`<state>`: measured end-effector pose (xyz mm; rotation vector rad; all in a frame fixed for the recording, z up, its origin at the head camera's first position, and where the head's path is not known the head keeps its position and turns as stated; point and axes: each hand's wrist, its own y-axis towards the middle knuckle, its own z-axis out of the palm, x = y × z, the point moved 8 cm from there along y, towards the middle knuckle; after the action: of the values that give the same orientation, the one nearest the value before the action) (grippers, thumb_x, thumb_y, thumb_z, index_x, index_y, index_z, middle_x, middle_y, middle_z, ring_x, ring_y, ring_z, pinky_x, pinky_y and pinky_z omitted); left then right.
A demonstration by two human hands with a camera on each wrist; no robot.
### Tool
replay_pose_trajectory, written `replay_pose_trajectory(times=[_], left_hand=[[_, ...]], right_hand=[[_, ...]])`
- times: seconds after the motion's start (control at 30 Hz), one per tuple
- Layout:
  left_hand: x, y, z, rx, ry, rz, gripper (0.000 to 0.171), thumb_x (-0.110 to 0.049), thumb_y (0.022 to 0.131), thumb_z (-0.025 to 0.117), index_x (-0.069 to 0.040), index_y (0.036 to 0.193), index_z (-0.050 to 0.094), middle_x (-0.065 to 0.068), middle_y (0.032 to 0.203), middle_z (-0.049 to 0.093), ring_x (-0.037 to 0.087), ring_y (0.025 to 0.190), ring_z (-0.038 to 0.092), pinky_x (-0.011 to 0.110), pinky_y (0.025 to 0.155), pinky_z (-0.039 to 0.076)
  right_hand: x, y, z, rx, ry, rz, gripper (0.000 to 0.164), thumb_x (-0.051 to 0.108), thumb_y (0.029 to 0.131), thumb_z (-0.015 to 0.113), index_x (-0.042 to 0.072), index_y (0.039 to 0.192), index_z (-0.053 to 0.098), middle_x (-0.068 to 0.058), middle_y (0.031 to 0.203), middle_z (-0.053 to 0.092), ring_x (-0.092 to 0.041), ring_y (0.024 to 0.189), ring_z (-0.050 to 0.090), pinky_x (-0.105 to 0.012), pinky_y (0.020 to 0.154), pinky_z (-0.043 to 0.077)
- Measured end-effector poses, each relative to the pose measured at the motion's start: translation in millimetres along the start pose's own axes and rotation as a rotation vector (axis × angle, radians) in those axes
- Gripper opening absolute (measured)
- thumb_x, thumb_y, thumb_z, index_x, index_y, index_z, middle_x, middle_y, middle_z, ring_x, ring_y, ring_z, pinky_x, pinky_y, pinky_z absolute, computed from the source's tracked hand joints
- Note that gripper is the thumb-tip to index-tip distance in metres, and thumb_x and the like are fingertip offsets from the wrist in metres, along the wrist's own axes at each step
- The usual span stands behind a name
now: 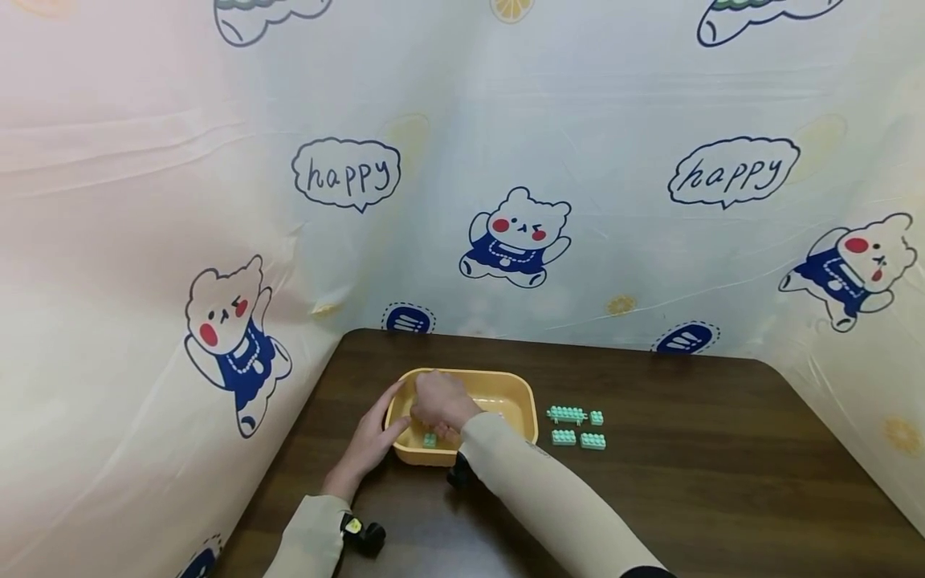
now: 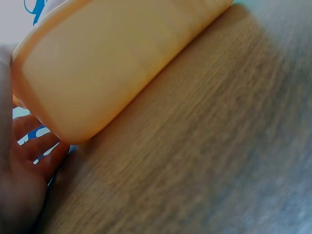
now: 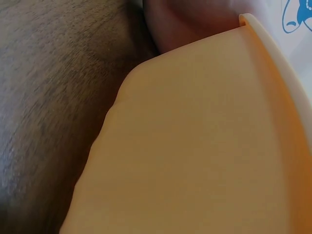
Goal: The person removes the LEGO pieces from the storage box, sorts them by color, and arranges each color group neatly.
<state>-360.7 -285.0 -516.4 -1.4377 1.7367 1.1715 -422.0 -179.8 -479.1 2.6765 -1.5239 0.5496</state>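
Note:
A yellow plastic bin [image 1: 509, 381] sits on the table. My left hand [image 1: 370, 440] holds its left end, thumb over the rim and fingers along the outer wall. In the left wrist view the fingers [image 2: 41, 146] spread round the end of the bin. My right hand [image 1: 442, 400] reaches down inside the bin at its left part, fingers bent downward; I cannot tell whether anything is between them. Near it, a mint-green toy brick [image 1: 429, 440] lies on the bin's floor. The right wrist view shows mostly the bin's outer wall [image 3: 204, 131].
Right of the bin, on the dark wooden table [image 1: 694, 449], lie a long mint-green brick piece with side pegs [image 1: 566, 414], a small brick [image 1: 596, 417] and two mid-sized bricks [image 1: 592, 441]. A patterned curtain [image 1: 614, 241] hangs behind and along the sides.

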Motion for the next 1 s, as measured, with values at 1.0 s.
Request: replay_pose_trajectory(times=[1.0], left_hand=[[-47.1,-13.7,-5.4,0.018,0.027,0.019,0.063,-0.014,0.095,0.059,-0.004,0.151,0.033,0.020,0.155,0.034,0.041,0.141,0.033,0.059,0.110,0.030]], right_hand=[[-54,-76,-82,-0.233,0.186,-0.031,0.043,0.031,0.079,0.073,0.017,0.120,0.068,0.003,0.113,0.067,-0.013,0.091,0.059,-0.036,0.083,0.053]])
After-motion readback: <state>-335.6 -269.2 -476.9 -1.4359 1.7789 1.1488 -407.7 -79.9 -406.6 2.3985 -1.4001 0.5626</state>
